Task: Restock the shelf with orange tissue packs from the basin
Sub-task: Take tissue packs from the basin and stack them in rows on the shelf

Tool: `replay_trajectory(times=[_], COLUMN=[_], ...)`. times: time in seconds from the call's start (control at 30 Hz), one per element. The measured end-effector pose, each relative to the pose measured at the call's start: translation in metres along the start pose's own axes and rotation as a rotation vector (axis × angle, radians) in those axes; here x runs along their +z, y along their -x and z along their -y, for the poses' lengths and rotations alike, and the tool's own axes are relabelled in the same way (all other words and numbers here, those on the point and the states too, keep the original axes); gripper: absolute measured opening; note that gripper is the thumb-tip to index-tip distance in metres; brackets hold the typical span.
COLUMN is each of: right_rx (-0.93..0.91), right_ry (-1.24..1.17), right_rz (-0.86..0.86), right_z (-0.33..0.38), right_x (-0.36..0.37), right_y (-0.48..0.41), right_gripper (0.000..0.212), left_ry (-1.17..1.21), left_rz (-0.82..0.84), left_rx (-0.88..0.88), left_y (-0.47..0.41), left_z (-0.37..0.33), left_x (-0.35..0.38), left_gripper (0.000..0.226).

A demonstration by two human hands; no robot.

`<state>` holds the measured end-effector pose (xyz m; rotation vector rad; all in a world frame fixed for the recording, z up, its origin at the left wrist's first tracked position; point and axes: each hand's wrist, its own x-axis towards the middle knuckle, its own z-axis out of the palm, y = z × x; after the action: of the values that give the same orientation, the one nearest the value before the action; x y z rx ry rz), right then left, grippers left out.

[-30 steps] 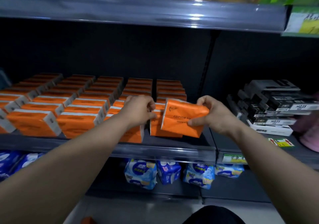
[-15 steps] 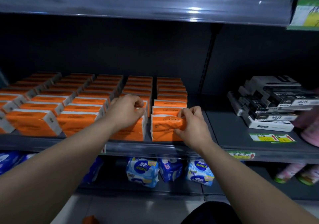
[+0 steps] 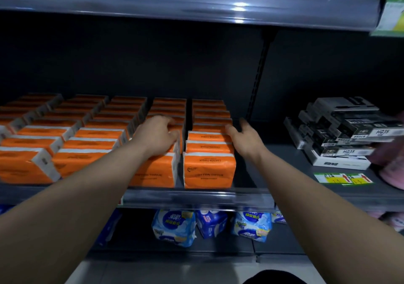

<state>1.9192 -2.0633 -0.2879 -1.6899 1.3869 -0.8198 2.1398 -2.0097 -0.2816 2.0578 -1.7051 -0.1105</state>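
The orange tissue packs, glossy with white bands and dark lettering, stand in tidy rows on the shelf. The left hand curls its fingers over one pack. The right hand, fingers spread loose, is at the rightmost row's side.

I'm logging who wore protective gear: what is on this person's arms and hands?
No sleeves show: the left forearm and right forearm are uncovered to the frame's edge. The left grip and right grip are ungloved hands, with no visible ring, watch or wristband.
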Motion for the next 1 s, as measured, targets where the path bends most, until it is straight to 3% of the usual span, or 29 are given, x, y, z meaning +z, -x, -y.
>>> replay_trajectory(times=[0.2,0.3,0.67,0.83,1.0], right_rx=[0.091,0.023,-0.010,-0.129,-0.239], right_ry=[-0.095,-0.047,-0.042,0.122,0.369], right_rz=[0.093,0.154,0.190,0.089,0.085], right_z=[0.004,0.008,0.006,0.020,0.048], right_x=[0.009,0.012,0.016,0.017,0.031], right_y=[-0.033,-0.038,-0.044,-0.035,-0.012], right_gripper=[0.035,0.014,0.017,0.015,0.039], left_ry=[-0.026,-0.023,-0.012,0.041,0.096], left_rz=[0.016,0.029,0.019,-0.008,-0.073], left_rx=[-0.036,-0.044,-0.029,-0.021,-0.029], left_y=[-0.013,-0.015,-0.015,-0.008,0.009], left_z=[0.007,0.010,0.014,0.018,0.024], left_x=[0.003,0.005,0.005,-0.005,-0.032], left_gripper=[0.045,0.044,0.045,0.044,0.041])
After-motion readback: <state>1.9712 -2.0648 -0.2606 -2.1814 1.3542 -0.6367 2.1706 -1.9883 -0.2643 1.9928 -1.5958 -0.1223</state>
